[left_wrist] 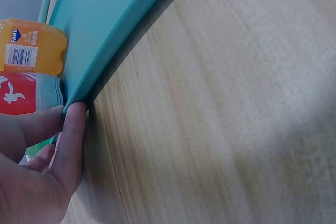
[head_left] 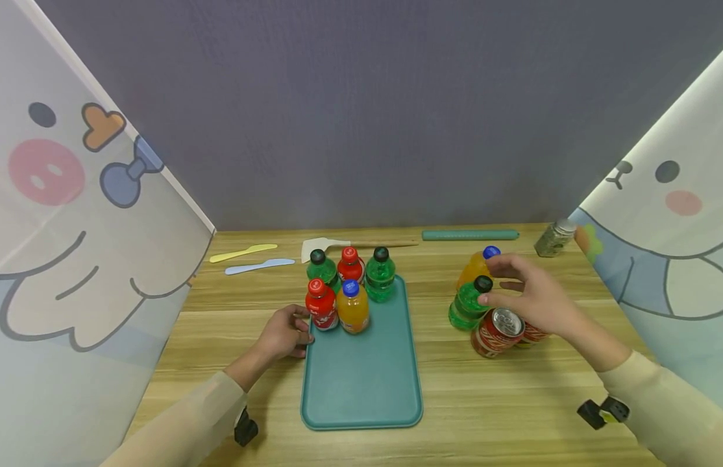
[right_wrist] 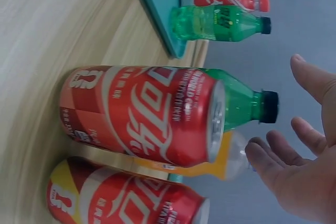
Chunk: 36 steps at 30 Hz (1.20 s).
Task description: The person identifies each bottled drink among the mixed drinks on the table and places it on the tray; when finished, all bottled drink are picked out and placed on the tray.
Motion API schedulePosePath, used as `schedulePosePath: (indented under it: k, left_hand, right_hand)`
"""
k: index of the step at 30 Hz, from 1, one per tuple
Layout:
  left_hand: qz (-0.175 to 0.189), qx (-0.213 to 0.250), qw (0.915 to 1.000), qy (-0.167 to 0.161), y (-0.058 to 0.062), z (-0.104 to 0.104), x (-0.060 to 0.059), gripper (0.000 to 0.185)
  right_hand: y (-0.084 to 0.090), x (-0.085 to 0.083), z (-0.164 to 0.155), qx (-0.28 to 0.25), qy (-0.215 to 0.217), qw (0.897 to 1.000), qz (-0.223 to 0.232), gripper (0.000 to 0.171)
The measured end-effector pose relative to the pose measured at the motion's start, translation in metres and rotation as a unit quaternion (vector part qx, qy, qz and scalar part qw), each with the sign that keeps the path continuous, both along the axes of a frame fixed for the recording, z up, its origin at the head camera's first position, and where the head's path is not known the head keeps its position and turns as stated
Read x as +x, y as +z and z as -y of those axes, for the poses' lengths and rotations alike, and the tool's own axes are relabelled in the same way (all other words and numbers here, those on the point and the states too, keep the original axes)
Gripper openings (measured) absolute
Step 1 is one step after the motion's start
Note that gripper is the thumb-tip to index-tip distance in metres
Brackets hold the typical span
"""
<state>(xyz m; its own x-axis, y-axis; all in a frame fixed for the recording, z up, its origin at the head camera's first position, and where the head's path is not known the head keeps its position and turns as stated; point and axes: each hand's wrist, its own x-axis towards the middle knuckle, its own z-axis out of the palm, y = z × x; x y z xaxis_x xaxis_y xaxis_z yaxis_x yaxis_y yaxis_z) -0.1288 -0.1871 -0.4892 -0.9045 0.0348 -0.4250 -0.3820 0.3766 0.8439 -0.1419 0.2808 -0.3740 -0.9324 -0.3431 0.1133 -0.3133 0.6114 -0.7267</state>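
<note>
My left hand [head_left: 284, 333] pinches the left rim of the teal tray [head_left: 361, 389]; in the left wrist view the thumb and fingers [left_wrist: 71, 145] close over its edge. Grouped at the tray's far end are two red-capped bottles [head_left: 322, 310], two green bottles [head_left: 380, 277] and an orange soda bottle [head_left: 353, 311]. My right hand [head_left: 531, 295], fingers spread and holding nothing, hovers beside the black cap of another green bottle [head_left: 468, 306]. In the right wrist view a gap shows between that cap [right_wrist: 270, 107] and the fingertips. Behind stands another orange bottle [head_left: 472, 269], partly hidden.
Two red soda cans [head_left: 496, 332] stand just in front of the right-hand bottles, one partly under my hand. Along the back lie a yellow knife [head_left: 243, 253], a blue knife [head_left: 259, 266], a white spatula [head_left: 323, 244] and a teal stick [head_left: 470, 235]. A glass jar [head_left: 554, 240] lies back right.
</note>
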Motion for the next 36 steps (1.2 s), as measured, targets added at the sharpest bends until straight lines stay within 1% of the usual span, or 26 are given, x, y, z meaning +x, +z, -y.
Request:
schedulePosePath:
  k: [6, 11, 17, 21, 27, 32, 36]
  left_hand:
    - [0.003, -0.001, 1.0000, 0.006, -0.001, -0.001, -0.001, 0.050]
    - [0.002, -0.001, 1.0000, 0.007, -0.001, -0.002, -0.001, 0.050]
    - [0.002, -0.003, 1.0000, 0.006, -0.001, -0.002, -0.002, 0.051]
    - [0.002, -0.004, 1.0000, 0.006, -0.002, -0.001, -0.002, 0.051]
    - [0.001, -0.005, 1.0000, 0.006, -0.001, -0.001, -0.003, 0.051]
    - [0.001, -0.006, 1.0000, 0.005, -0.002, -0.001, -0.003, 0.050]
    - [0.001, -0.005, 1.0000, 0.005, -0.002, -0.001, -0.003, 0.050]
  right_hand:
    - [-0.008, -0.004, 0.000, 0.027, 0.009, 0.999, 0.021, 0.062]
    - [-0.013, -0.005, 0.000, 0.042, 0.001, 0.998, 0.037, 0.060]
    - [-0.018, -0.008, 0.001, 0.069, -0.008, 0.996, 0.048, 0.063]
    - [-0.019, -0.009, 0.002, 0.074, -0.013, 0.996, 0.052, 0.063]
    - [-0.021, -0.011, 0.004, 0.079, -0.020, 0.996, 0.044, 0.055]
    - [-0.023, -0.009, 0.005, 0.069, -0.035, 0.996, 0.040, 0.050]
    - [-0.024, -0.008, 0.007, 0.063, -0.048, 0.996, 0.038, 0.050]
